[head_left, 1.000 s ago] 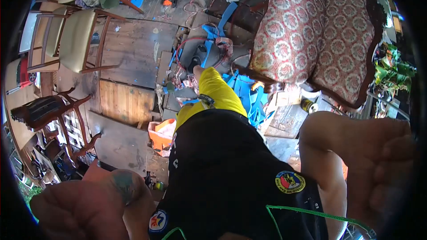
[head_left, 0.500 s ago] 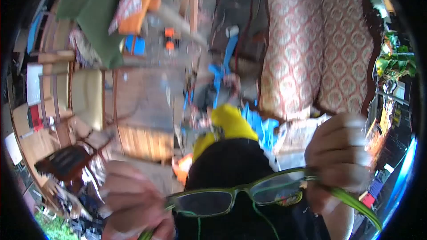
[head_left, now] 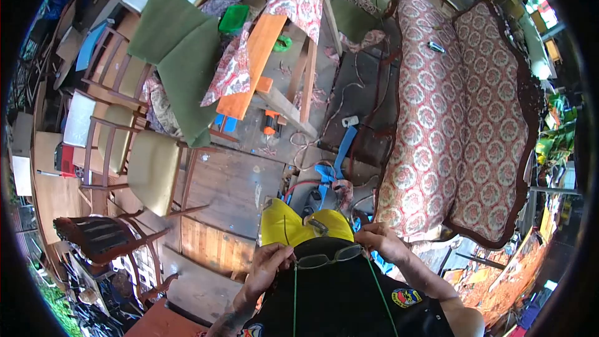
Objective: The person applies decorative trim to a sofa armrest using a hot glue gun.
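Observation:
A pair of eyeglasses with a thin green neck cord is held low in front of the black shirt. My left hand pinches it at the left end, fingers closed. At the other end my right hand has its fingers closed on the frame. Both lenses lie between the hands, and the cord runs down over the shirt on each side. Just beyond the glasses is the yellow clothing on my lower body.
To the right stands a sofa in red and cream patterned fabric. Wooden chairs line the left side. Ahead, a wooden bench carries fabric pieces. An orange and black tool, a cord and blue straps lie on the floor.
The eyeglasses have moved from close under the camera down and away to chest level, both hands still holding them. The view has tilted and is sharper.

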Available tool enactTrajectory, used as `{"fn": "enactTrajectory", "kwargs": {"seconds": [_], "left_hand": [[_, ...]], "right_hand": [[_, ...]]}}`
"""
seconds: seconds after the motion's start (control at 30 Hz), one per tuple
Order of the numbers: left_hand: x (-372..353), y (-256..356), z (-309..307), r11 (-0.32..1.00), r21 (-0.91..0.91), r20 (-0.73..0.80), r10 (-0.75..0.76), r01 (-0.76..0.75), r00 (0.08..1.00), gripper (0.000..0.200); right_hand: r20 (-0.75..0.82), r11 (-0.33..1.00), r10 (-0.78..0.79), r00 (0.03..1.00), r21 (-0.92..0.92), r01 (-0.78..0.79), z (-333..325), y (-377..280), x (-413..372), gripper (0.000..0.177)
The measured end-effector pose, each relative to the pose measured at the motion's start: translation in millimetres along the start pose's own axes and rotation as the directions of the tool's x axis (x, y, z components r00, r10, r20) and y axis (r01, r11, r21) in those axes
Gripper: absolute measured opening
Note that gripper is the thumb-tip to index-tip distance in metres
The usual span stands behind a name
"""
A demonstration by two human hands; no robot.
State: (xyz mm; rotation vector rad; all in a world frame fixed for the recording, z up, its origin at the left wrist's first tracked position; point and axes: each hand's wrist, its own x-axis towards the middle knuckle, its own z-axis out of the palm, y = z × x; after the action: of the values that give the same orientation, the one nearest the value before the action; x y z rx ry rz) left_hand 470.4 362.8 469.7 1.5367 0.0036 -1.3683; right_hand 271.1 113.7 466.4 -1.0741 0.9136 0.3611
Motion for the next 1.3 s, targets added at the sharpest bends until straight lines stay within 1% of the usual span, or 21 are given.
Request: {"fn": "enactTrajectory", "kwargs": {"seconds": [0.07, 0.17, 0.33, 0.47, 0.53, 0.63, 0.67, 0.73, 0.77, 0.8, 0.83, 0.87, 0.9, 0.93, 0.97, 1.0, 1.03, 1.07, 1.13, 1.23, 1.3], "left_hand": [[8, 4, -5, 0.998, 0.069, 0.047, 0.013, -0.016, 0.999, 0.031], [28, 6, -13, 0.957, 0.283, 0.034, 0.057, -0.064, 0.998, 0.030], [62, 25, -14, 0.946, 0.225, -0.035, 0.246, -0.232, 0.969, 0.027], [99, 46, -14, 0.904, 0.221, -0.025, 0.381, -0.367, 0.924, 0.027], [123, 65, -15, 0.891, 0.232, 0.030, 0.395, -0.390, 0.918, 0.027], [168, 95, -33, 0.873, 0.266, 0.037, 0.414, -0.408, 0.910, 0.019], [188, 107, -40, 0.866, 0.275, 0.061, 0.418, -0.418, 0.906, 0.019], [234, 125, -53, 0.768, 0.251, -0.080, 0.623, -0.589, 0.778, 0.022], [263, 131, -75, 0.729, 0.312, -0.076, 0.658, -0.609, 0.749, 0.039], [283, 144, -83, 0.725, 0.314, -0.076, 0.663, -0.614, 0.744, 0.039], [298, 162, -89, 0.526, 0.560, -0.072, 0.800, -0.639, 0.595, 0.048], [311, 180, -99, 0.293, 0.771, -0.027, 0.902, -0.565, 0.430, 0.057], [323, 196, -109, 0.266, 0.810, -0.017, 0.902, -0.523, 0.432, 0.066], [337, 205, -119, 0.241, 0.843, -0.005, 0.897, -0.481, 0.442, 0.075], [358, 206, -132, 0.209, 0.897, -0.016, 0.896, -0.390, 0.443, 0.097], [370, 211, -139, 0.215, 0.899, -0.032, 0.901, -0.382, 0.433, 0.097], [379, 218, -142, 0.194, 0.939, -0.049, 0.893, -0.285, 0.446, 0.106], [392, 220, -148, 0.167, 0.968, -0.063, 0.886, -0.189, 0.460, 0.114], [418, 221, -158, 0.200, 0.960, -0.088, 0.883, -0.198, 0.461, 0.126], [434, 227, -154, 0.281, 0.950, -0.171, 0.832, -0.135, 0.528, 0.129], [449, 225, -159, 0.266, 0.958, -0.167, 0.819, -0.105, 0.549, 0.129]], "right_hand": [[0.025, 0.995, 0.021, 0.999, 0.096, -0.023, -7, 4, 1, 0.029], [-0.078, 1.000, -0.023, 0.997, -0.020, 0.022, -21, 5, 4, 0.035], [-0.387, 0.953, -0.132, 0.913, -0.304, 0.009, -51, 41, 31, 0.039], [-0.439, 0.929, -0.229, 0.869, -0.366, 0.060, -83, 139, 63, 0.035], [-0.589, 0.782, -0.176, 0.789, -0.570, -0.252, -75, 152, 53, 0.030], [-0.720, 0.798, -0.114, 0.685, -0.477, -0.368, -75, 236, 72, 0.031], [-0.739, 0.804, -0.210, 0.640, -0.503, -0.318, -66, 240, 69, 0.027], [-0.599, 0.648, -0.046, 0.799, -0.627, -0.432, -64, 315, 85, 0.022], [-0.513, 0.574, 0.030, 0.858, -0.694, -0.435, -61, 349, 93, 0.022], [-0.409, 0.519, 0.073, 0.909, -0.763, -0.385, -54, 361, 100, 0.024], [-0.397, 0.523, 0.059, 0.916, -0.769, -0.367, -45, 362, 100, 0.027], [-0.373, 0.522, 0.038, 0.927, -0.783, -0.337, -35, 357, 100, 0.029], [-0.495, 0.735, -0.076, 0.865, -0.614, -0.287, -23, 352, 104, 0.031], [-0.607, 0.849, -0.048, 0.793, -0.443, -0.288, -10, 331, 98, 0.033], [-0.708, 0.935, -0.019, 0.706, -0.262, -0.238, 2, 305, 91, 0.034], [-0.772, 0.953, 0.104, 0.626, -0.103, -0.286, 23, 231, 81, 0.035], [-0.814, 0.974, 0.125, 0.567, -0.009, -0.228, 35, 197, 78, 0.034], [-0.831, 0.985, 0.085, 0.550, -0.012, -0.170, 36, 204, 85, 0.032], [-0.891, 0.996, 0.011, 0.454, -0.032, -0.086, 43, 231, 110, 0.031], [-0.861, 0.990, 0.116, 0.495, 0.140, 0.011, 76, 143, 85, 0.032], [-0.855, 0.995, 0.102, 0.509, 0.090, -0.049, 79, 171, 98, 0.028]]}}
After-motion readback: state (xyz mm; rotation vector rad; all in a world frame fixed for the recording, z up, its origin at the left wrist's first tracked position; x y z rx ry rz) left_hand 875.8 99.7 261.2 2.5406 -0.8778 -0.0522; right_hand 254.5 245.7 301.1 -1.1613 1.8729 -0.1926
